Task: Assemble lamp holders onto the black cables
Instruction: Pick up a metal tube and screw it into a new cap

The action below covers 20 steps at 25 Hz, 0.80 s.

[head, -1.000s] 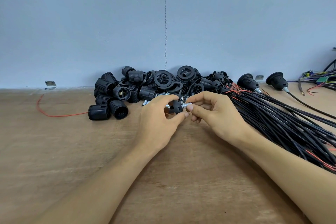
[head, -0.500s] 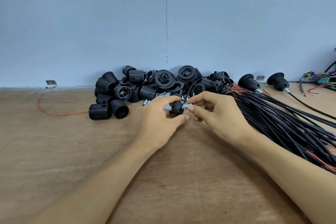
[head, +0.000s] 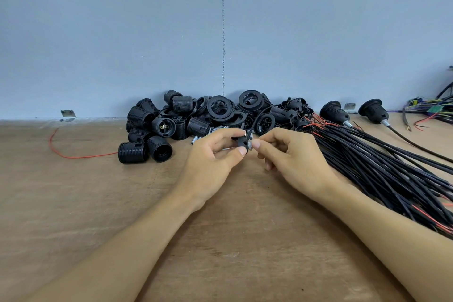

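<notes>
On the brown table (head: 73, 203) under a blue-grey wall, at frame centre, the left hand (head: 210, 164) pinches a small black lamp holder piece (head: 243, 141) between curled fingers (head: 241, 152). The right hand (head: 294, 162) pinches the silver fitting (head: 250, 146) on the piece's right side. The black cables (head: 380, 167) lie at right.

The left hand (head: 210, 162) and right hand (head: 294, 159) are covering most of the black part (head: 242, 142) pinched between them, its form too small to tell. The cables (head: 382, 169) are running off the right edge, where coloured wires (head: 431, 113) are also being cut off.
</notes>
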Available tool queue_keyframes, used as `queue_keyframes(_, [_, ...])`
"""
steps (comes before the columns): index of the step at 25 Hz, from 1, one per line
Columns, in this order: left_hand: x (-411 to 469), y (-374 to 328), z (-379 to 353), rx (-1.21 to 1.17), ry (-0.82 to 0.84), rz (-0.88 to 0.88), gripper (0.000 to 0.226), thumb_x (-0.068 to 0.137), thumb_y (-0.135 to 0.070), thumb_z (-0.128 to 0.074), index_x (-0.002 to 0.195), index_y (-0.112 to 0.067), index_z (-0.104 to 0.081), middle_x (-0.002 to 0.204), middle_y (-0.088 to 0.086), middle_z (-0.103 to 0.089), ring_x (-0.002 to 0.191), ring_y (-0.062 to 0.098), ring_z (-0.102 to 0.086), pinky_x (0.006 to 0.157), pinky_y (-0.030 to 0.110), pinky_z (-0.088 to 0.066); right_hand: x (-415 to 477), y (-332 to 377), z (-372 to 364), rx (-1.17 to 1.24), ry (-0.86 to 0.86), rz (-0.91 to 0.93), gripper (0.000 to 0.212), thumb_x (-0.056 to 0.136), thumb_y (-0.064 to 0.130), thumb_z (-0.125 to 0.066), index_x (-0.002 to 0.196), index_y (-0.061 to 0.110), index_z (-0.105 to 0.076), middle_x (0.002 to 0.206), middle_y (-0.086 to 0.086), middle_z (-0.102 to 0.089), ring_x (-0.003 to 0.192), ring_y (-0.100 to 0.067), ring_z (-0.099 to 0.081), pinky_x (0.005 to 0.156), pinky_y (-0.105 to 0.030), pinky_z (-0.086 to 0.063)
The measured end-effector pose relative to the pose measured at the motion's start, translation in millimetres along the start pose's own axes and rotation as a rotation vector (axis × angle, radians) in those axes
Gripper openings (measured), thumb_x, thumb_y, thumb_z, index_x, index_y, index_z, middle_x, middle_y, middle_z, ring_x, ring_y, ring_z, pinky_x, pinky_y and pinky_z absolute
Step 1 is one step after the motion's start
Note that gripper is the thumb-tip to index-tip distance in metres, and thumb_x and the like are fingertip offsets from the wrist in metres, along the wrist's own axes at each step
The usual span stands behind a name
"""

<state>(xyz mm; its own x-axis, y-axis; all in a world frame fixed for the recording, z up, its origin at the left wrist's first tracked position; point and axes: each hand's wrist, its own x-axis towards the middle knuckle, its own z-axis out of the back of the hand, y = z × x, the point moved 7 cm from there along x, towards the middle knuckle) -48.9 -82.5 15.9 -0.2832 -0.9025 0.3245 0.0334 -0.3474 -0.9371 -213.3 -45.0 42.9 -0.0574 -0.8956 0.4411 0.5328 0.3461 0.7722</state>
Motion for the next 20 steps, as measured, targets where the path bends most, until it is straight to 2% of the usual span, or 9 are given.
queue_keyframes(3, [0.2, 2.9, 0.0, -0.055, 0.003, 0.031, 0.035, 0.082, -0.016, -0.076, 0.112, -0.034, -0.072, 0.110, -0.008, -0.076, 0.105, 0.012, -0.072, 0.101, 0.036, -0.051, 1.3, -3.1, -2.1, -0.124, 0.031, -0.023, 0.037, 0.098, 0.042, -0.060, 0.069, 0.020, -0.065, 0.059, 0.004, -0.065, 0.047, -0.003, -0.051, 0.056, -0.017, -0.040])
queue_keyframes(6, [0.6, 2.7, -0.3, -0.077, 0.006, 0.034, 0.034, 0.084, -0.009, -0.078, 0.110, -0.031, -0.073, 0.112, -0.005, -0.076, 0.109, 0.015, -0.071, 0.103, 0.038, -0.051, 2.5, -8.4, -4.4, -0.123, 0.058, -0.091, 0.049, 0.101, 0.048, -0.051, 0.064, 0.018, -0.063, 0.056, 0.004, -0.062, 0.047, -0.002, -0.048, 0.056, -0.019, -0.040])
queue_keyframes(10, [-1.0, 0.2, -4.7, -0.118, 0.036, 0.022, 0.035, 0.084, -0.002, -0.077, 0.109, -0.027, -0.072, 0.112, -0.005, -0.075, 0.104, 0.012, -0.073, 0.091, 0.025, -0.054, 4.6, -13.1, -3.5, -0.085, 0.052, -0.148, 0.057, 0.102, 0.051, -0.045, 0.058, 0.017, -0.058, 0.049, 0.007, -0.055, 0.045, -0.003, -0.044, 0.052, -0.015, -0.039])
queue_keyframes(12, [-1.3, -0.6, -5.8, -0.125, 0.044, 0.022, 0.036, 0.083, -0.005, -0.079, 0.108, -0.029, -0.072, 0.115, -0.005, -0.074, 0.105, 0.013, -0.073, 0.092, 0.027, -0.055, 4.2, -14.0, -4.1, -0.086, 0.052, -0.148, 0.060, 0.102, 0.053, -0.044, 0.056, 0.017, -0.056, 0.047, 0.007, -0.053, 0.044, -0.004, -0.043, 0.050, -0.015, -0.037])
queue_keyframes(15, [-1.5, -1.0, -6.4, -0.136, 0.040, 0.031, 0.035, 0.075, -0.016, -0.080, 0.104, -0.034, -0.073, 0.118, -0.003, -0.073, 0.109, 0.021, -0.072, 0.103, 0.045, -0.053, 3.8, -15.3, -4.9, 0.002, 0.027, -0.153, 0.053, 0.101, 0.052, -0.048, 0.064, 0.016, -0.061, 0.052, 0.004, -0.057, 0.045, -0.006, -0.046, 0.050, -0.018, -0.040])
queue_keyframes(18, [-1.9, -1.8, -6.7, -0.108, 0.022, 0.020, 0.034, 0.072, -0.021, -0.081, 0.102, -0.037, -0.074, 0.113, -0.007, -0.074, 0.110, 0.020, -0.071, 0.106, 0.048, -0.051, 5.7, -15.9, -5.1, 0.264, -0.002, -0.163, 0.028, 0.099, 0.036, -0.062, 0.086, 0.012, -0.065, 0.062, -0.001, -0.065, 0.044, -0.012, -0.050, 0.045, -0.023, -0.042])
queue_keyframes(20, [-1.8, -0.7, -6.0, -0.117, 0.005, 0.028, 0.034, 0.071, -0.023, -0.081, 0.101, -0.037, -0.074, 0.112, -0.005, -0.075, 0.110, 0.021, -0.071, 0.105, 0.049, -0.052, 6.4, -16.5, -7.0, 0.402, 0.005, -0.185, 0.023, 0.096, 0.030, -0.067, 0.088, 0.008, -0.066, 0.066, -0.005, -0.067, 0.045, -0.014, -0.053, 0.044, -0.025, -0.043])
